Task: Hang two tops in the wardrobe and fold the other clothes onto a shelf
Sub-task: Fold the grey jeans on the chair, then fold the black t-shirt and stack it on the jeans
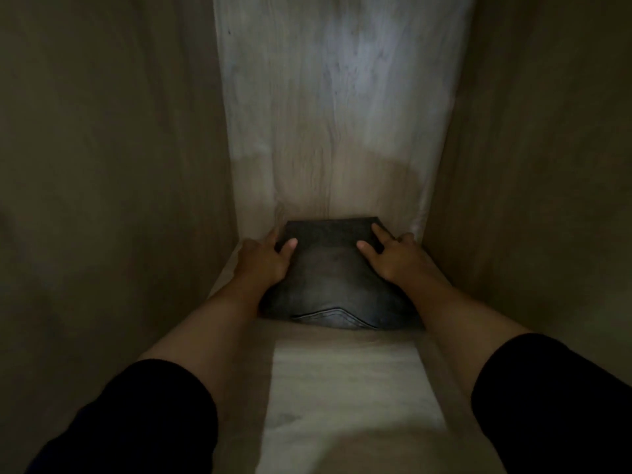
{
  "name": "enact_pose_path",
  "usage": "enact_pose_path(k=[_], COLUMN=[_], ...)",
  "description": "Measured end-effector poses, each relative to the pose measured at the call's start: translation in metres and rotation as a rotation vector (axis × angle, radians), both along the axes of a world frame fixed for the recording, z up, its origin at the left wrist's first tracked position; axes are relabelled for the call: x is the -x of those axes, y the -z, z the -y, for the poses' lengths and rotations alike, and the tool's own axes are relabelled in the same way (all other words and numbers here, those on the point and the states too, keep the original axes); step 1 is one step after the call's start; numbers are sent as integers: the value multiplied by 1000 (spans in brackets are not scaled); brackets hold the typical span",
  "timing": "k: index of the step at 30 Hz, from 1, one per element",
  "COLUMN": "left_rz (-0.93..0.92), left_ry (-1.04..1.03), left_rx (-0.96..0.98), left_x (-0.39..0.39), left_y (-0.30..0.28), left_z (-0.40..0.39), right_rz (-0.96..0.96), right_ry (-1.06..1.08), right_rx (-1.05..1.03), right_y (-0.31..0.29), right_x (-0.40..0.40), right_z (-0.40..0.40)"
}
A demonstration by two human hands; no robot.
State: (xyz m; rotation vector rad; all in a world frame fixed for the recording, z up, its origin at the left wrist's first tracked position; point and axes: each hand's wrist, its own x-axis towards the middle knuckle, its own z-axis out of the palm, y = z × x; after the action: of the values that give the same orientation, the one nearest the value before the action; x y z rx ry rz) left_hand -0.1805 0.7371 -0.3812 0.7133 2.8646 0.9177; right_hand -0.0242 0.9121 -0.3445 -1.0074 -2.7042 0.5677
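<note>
Folded dark jeans point(337, 278) sit flat on the wardrobe shelf point(345, 381), at the far end, far edge close to the back panel point(335, 114); I can't tell if it touches. Folded edge with a visible seam faces me on the near side. Bare pale shelf runs from that edge back toward me.

The jeans lie between my two hands, one hand at each far corner.

Left hand point(263, 260): on the far-left corner, thumb on top of the fabric, palm against the left edge. Fingers mostly spread, index reaching along the far-left side. Loosely open, pressing, not a closed grab. What the lower fingers do under the edge is hidden.

Right hand point(393, 256): mirrors it on the far-right corner. Index finger extended flat on top toward the far edge, thumb on the fabric pointing inward, other fingers over the right side out of sight. Also open, resting on the cloth.

Both forearms bare, black sleeves point(147, 415) pushed up near the elbows. Side walls left and right are dark.
</note>
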Motion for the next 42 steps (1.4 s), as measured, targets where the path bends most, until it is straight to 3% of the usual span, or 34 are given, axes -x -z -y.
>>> enact_pose_path(k=[4,8,11,15,19,22,29,35,42], left_rz=[-51,-17,17,164,229,294,369,420,251], left_ry=[-62,-94,-22,25,52,-17,-107,-239,-390], left_rx=[-178,-586,-848,-1110,-1144,-1140,-1139,-1135,-1090], left_x=[-60,-151,-224,-309,-363,-389,-430,-453,-477], left_y=[-35,-68,-62,-20,3,-21,-140,-252,-366], left_z=[27,58,82,119,149,169,220,277,353], right_rz=[-123,-457,-703,-884,-914,-873,-756,-649,-584], right_ry=[-29,-6,20,19,-37,-14,34,-20,-192], right_rx=[-63,180,358,530,597,685,813,856,885], right_y=[-20,-33,-25,4,13,-11,-94,-201,-320], right_x=[-40,-90,-138,-212,-266,-292,-336,-353,-349], right_z=[40,92,139,201,240,260,313,356,419])
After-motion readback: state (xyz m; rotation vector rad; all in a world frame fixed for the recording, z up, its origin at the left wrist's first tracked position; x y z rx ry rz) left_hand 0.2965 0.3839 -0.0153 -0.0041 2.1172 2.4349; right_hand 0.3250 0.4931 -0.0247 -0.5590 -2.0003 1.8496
